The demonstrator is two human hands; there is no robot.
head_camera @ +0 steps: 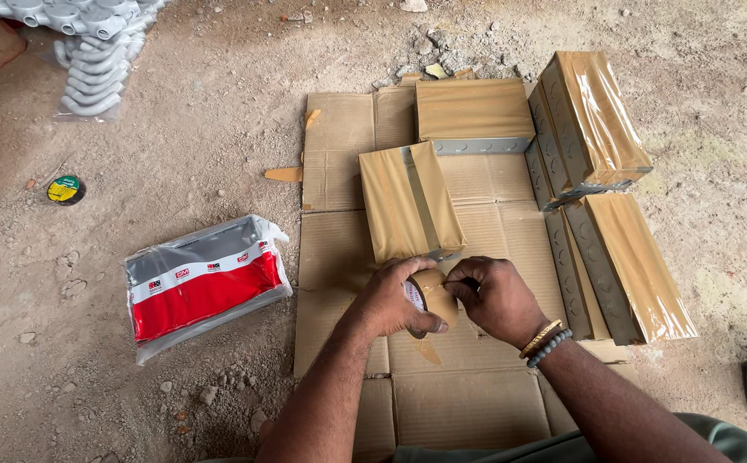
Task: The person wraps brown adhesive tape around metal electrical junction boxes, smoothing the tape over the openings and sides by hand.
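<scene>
the left hand gripped a roll of brown tape near the front edge of the flattened cardboard; the right hand pinched at its free end, fingers nearly closed. risk noted: the tape could tear or stick to itself if pulled askew. the tape-covered metal box sat touching the roll, contents hidden. the plastic pack lay on the dirt left of the cardboard, holding a red and grey item.

Taped boxes on flattened cardboard, plastic-wrapped packet left of it, pipe fittings far behind.
</scene>
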